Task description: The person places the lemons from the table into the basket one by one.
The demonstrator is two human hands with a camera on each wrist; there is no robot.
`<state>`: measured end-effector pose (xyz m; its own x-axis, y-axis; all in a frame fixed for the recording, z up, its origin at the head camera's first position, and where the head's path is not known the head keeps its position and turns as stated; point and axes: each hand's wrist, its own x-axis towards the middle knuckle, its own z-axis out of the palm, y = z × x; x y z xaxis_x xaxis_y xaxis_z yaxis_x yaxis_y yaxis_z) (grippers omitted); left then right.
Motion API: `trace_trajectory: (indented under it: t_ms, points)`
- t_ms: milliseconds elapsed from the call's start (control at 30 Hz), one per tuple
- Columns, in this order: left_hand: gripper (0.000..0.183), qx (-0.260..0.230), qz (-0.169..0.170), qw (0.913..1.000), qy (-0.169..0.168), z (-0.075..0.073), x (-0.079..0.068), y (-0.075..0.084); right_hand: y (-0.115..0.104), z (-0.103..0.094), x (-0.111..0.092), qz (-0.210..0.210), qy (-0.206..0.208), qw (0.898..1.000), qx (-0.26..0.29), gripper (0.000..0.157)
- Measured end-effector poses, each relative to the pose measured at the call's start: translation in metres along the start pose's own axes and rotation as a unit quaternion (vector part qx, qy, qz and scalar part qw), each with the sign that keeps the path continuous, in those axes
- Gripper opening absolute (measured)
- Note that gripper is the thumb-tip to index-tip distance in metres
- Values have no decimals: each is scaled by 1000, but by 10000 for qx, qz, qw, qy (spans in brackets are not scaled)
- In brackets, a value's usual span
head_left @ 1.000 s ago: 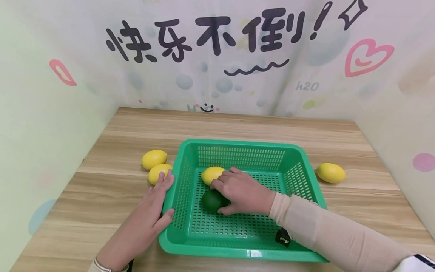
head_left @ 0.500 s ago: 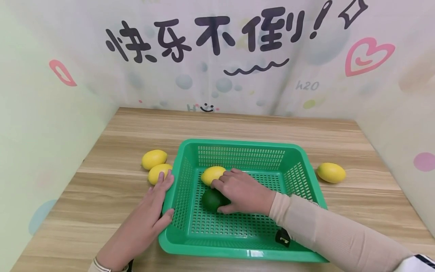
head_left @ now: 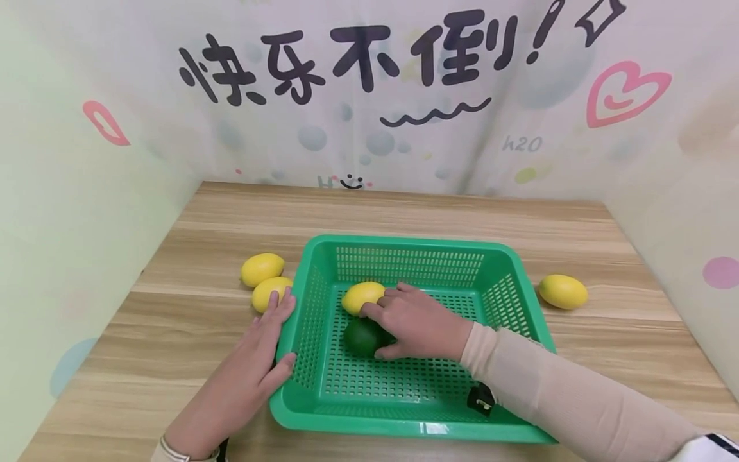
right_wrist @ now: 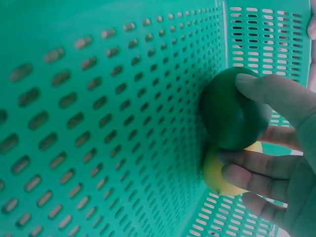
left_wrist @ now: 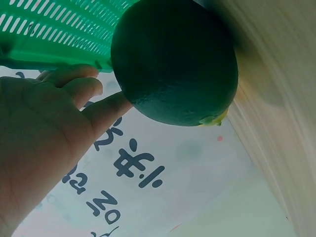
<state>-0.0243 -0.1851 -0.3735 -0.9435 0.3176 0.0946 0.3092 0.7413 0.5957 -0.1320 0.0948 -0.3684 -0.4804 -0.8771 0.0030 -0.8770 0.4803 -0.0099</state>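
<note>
Head view: green basket on tabletop, between left and right edges, apart from far edge. Dark green fruit inside, toward the basket's left edge, just in front of a lemon. Right hand grasping this fruit, thumb on one side, fingers round the other; cannot tell floor contact from slight lift. Left hand holding nothing, fingers extended against the basket's left rim.

Judged step: settling or picking up the fruit, cannot tell which. If settling: lower fully to the floor, then part thumb and fingers evenly to limit rolling. If lifting: firm the pinch first, raise straight, avoid dragging the lemon; probably slippery. Either way, brace the rim lightly with left hand against sliding.

Note: second green fruit outside the basket, close to left palm; two lemons toward tabletop's left edge. Avoid knocking these when shifting left hand.
</note>
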Motion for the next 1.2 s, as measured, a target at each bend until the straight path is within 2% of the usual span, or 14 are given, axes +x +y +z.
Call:
trace_trajectory:
  t_ms: [333,667,900,1200]
  points:
    - [72,-75,3,10000,3,2,-1,-1,9,-14,-8,121,115,9996,213,60]
    - [71,-96,7,9999,46,2,-3,0,18,-33,-16,254,471,9979,379,57]
    - [73,-104,-2,9999,0,1,-3,1,20,-43,-26,228,444,9977,452,52]
    - [73,-91,11,9999,-86,-4,0,2,23,-51,-41,473,441,9965,531,47]
